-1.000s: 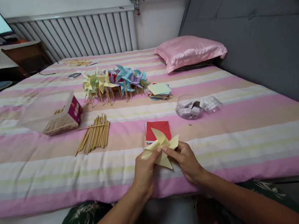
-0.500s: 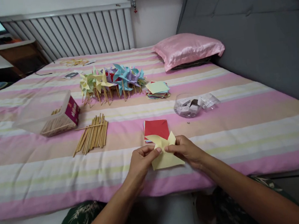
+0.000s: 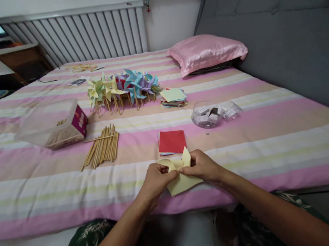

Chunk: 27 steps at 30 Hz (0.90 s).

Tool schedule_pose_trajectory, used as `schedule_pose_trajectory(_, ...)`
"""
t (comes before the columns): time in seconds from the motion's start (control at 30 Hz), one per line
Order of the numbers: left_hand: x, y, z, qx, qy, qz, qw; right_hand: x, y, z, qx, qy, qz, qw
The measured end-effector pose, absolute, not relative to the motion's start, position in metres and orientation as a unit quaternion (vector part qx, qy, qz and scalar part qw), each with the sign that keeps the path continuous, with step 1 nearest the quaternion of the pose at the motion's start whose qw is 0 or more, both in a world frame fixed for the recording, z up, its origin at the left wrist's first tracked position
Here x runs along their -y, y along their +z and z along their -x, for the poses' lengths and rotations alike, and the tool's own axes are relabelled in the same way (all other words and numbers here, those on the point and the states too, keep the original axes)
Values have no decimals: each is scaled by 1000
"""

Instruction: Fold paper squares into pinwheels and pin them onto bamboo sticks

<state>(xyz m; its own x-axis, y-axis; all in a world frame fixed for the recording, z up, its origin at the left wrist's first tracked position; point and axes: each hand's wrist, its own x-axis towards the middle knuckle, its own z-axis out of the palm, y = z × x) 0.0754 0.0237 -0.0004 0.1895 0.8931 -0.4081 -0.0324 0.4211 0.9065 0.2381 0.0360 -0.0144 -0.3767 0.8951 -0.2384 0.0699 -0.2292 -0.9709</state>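
A pale yellow paper square, partly folded into a pinwheel, is held between my two hands near the bed's front edge. My left hand pinches its left side, the thumb pressed near the paper's middle. From the other side my right hand grips it, thumb tip close to the left one. Two corners curl up at the far side, while the near part hangs flat. Whatever lies under the thumbs is hidden. Just beyond the hands is a small stack of paper squares, red on top.
Wooden sticks lie left, beside a clear plastic box holding more. Finished pinwheels stand behind. A second paper stack, a clear round container, a plastic bag and a pink pillow are on the right.
Both hands have drawn the yellow paper slightly nearer, uncovering more of the red-topped stack. The thumbs have come closer together, and the paper's far corners curl differently.
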Motion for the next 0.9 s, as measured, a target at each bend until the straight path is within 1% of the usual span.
schedule_pose_trajectory(0.1, -24, 0, -75, -525, 362, -401, 657, -37, -15, -238, 532, 630, 457, 334)
schedule_pose_trajectory(0.23, -27, 0, -74, -547, 389, -375, 639, -36, -11, -235, 502, 648, 433, 375)
schedule_pose_trajectory(0.33, -30, 0, -72, -560, 408, -357, 626, -37, -11, -234, 496, 634, 433, 405)
schedule_pose_trajectory(0.43, -35, 0, -68, -560, 438, -340, 615, -38, -11, -235, 503, 573, 454, 461)
schedule_pose_trajectory(0.5, -38, 1, -65, -560, 453, -316, 618, -36, -10, -236, 517, 494, 472, 516)
schedule_pose_trajectory(0.57, -40, 3, -63, -559, 462, -287, 626, -33, -8, -237, 543, 412, 485, 549)
schedule_pose_trajectory(0.63, -42, 4, -61, -552, 470, -265, 635, -28, -7, -235, 585, 379, 475, 537)
schedule_pose_trajectory(0.77, -42, 8, -59, -522, 476, -247, 663, -20, -12, -227, 671, 404, 408, 468)
schedule_pose_trajectory(0.9, -39, 8, -60, -500, 464, -244, 689, -18, -20, -221, 695, 403, 392, 448)
